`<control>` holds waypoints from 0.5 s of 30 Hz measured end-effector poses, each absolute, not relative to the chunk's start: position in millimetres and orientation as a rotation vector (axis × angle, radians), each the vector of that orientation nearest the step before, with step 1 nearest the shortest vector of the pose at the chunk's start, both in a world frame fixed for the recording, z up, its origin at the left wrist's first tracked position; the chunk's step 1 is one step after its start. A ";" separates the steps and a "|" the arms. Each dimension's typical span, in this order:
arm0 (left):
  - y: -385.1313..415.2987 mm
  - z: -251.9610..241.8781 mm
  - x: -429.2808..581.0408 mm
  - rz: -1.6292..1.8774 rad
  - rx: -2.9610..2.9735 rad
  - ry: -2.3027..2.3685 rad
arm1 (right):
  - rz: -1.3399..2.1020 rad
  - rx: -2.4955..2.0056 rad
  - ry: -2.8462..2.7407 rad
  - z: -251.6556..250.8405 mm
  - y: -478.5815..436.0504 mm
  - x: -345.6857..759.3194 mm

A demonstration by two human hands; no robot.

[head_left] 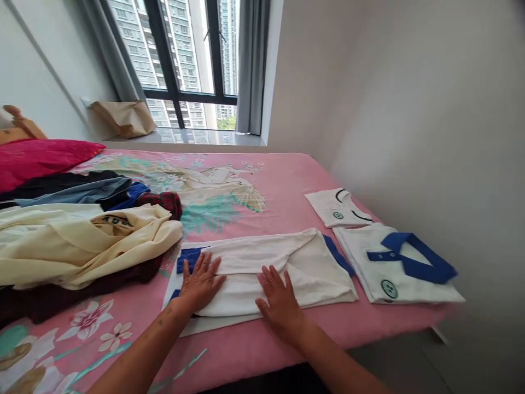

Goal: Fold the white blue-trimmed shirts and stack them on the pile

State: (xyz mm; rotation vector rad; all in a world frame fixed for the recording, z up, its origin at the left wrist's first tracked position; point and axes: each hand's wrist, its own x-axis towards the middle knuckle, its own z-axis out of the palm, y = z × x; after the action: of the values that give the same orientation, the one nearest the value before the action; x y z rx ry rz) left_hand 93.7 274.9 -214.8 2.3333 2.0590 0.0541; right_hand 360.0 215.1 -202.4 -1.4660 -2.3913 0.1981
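A white shirt [246, 257] with blue cuffs and a blue collar edge lies face down on the bed, its sleeves folded inward along its length. My left hand [200, 283] rests flat on the shirt near the blue cuffs, fingers spread. Farther right, my right hand [281, 303] presses flat on the middle of the shirt with its fingers apart. Neither hand grips the cloth. Just right of it sits a folded white polo shirt [356, 262] with a blue collar and a round green badge.
Beyond the polo lies a folded white T-shirt [324, 205] with black trim. A heap of loose clothes [82, 235] covers the left side of the pink floral bedsheet [287, 175]. A red pillow [36, 158] and a brown paper bag [127, 117] are farther back. The bed's front edge is close.
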 end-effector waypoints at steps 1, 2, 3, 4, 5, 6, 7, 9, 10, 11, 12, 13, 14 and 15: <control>275.8 -214.5 92.0 0.085 2.347 2.090 | 0.185 -1.456 -2.379 -205.3 206.1 358.7; 276.2 -215.0 89.1 0.112 2.351 2.121 | 0.171 -1.468 -2.363 -209.1 198.3 359.0; 276.2 -216.6 85.1 0.128 2.337 2.146 | 0.160 -1.491 -2.348 -213.9 191.4 360.3; 275.8 -219.3 80.6 0.132 2.304 2.161 | 0.151 -1.515 -2.337 -219.3 185.4 362.2; 275.1 -222.7 76.0 0.127 2.255 2.172 | 0.144 -1.529 -2.333 -225.2 180.2 364.1; 274.3 -226.3 71.9 0.118 2.205 2.177 | 0.135 -1.526 -2.339 -231.2 175.6 365.8; 273.7 -229.4 68.7 0.113 2.163 2.179 | 0.120 -1.513 -2.344 -237.0 171.8 367.2; 273.5 -232.4 64.9 0.121 2.127 2.170 | 0.069 -1.483 -2.327 -246.9 166.1 368.8; 273.9 -231.9 64.1 0.128 2.125 2.165 | 0.037 -1.478 -2.301 -250.6 164.3 369.3; 274.5 -230.2 64.0 0.141 2.129 2.166 | 0.003 -1.472 -2.269 -253.5 163.0 369.8; 274.8 -227.7 64.2 0.161 2.135 2.178 | -0.027 -1.462 -2.241 -255.7 162.1 370.3; 274.8 -225.0 64.8 0.191 2.146 2.204 | -0.047 -1.446 -2.224 -257.2 161.5 370.8; 274.2 -222.4 65.5 0.227 2.170 2.234 | -0.059 -1.423 -2.221 -258.3 161.2 371.4; 272.9 -220.3 66.3 0.261 2.202 2.257 | -0.066 -1.401 -2.218 -259.0 160.9 371.9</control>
State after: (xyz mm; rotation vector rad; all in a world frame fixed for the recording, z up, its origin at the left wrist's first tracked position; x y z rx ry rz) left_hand 66.3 272.9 -220.3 2.2019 2.2575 0.2606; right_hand 371.9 160.9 -259.0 -1.4013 -2.2183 -0.0659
